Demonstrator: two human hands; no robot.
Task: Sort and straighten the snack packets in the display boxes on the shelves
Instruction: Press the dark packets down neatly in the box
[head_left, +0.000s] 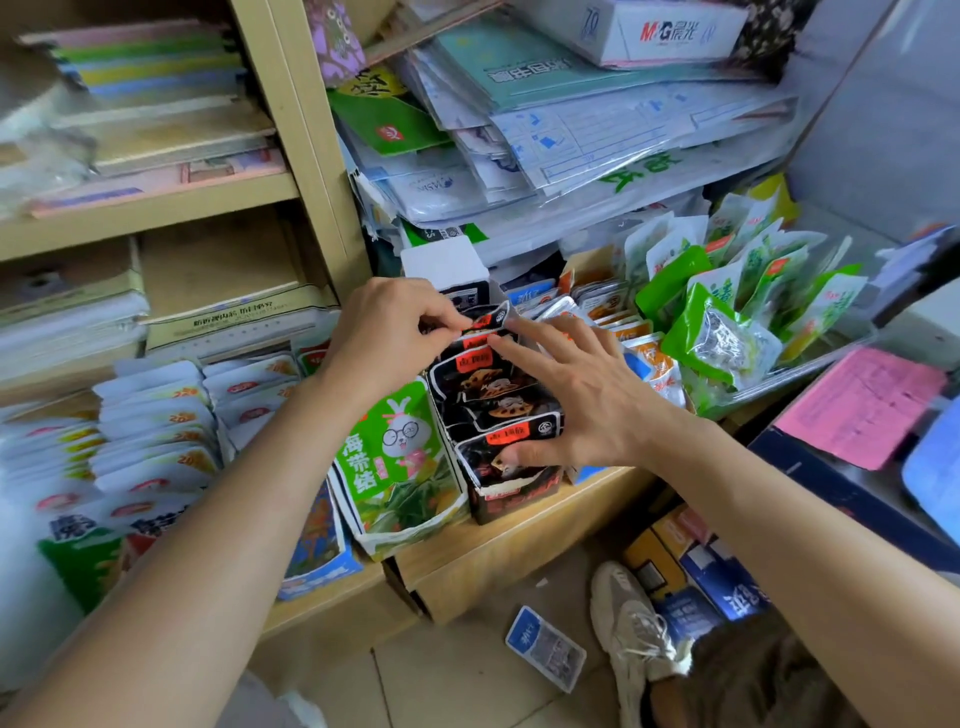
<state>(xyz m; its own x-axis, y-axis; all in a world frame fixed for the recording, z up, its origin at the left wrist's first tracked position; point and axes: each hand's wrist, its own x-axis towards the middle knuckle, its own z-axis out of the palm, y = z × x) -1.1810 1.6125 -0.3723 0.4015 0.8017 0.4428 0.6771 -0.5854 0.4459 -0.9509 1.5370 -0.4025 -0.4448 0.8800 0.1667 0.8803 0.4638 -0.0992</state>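
left hand (384, 338) pinched far black packet (491, 316) | right hand (582, 400) fingers (524, 345) straight, bracing row (493, 387) | best: seat packet upright, squarely

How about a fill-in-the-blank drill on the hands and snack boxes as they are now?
1. The left hand pinches the top of a ____ packet at the back of its row.
2. The right hand lies spread on that row; the green rabbit box stands to its ____.
3. A blue packet lies on the ____ near a shoe.
Missing words: black; left; floor.
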